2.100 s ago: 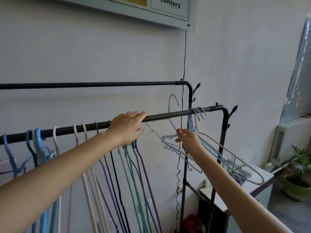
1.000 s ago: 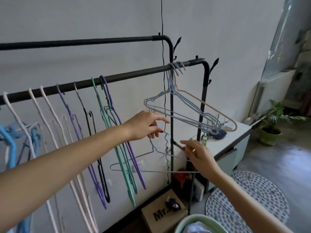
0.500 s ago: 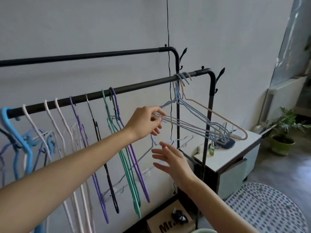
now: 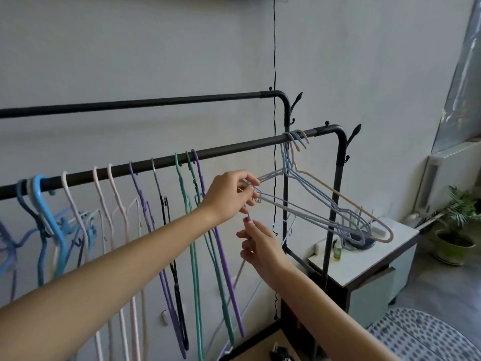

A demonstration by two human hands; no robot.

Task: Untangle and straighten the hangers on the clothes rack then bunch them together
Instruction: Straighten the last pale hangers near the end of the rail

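Left hand [image 4: 229,194] pinches the near corner of the pale blue hanger bunch [image 4: 312,204] on the front rail [image 4: 234,153]. Right hand [image 4: 257,243], just below, fingers curled round a thin loose hanger [image 4: 244,267].

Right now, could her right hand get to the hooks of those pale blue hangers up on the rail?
Probably yes: the right hand is below the hooks on the rail with open air between, though it is pinching a loose hanger.

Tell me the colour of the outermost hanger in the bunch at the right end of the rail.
Pale beige hanger; head view.
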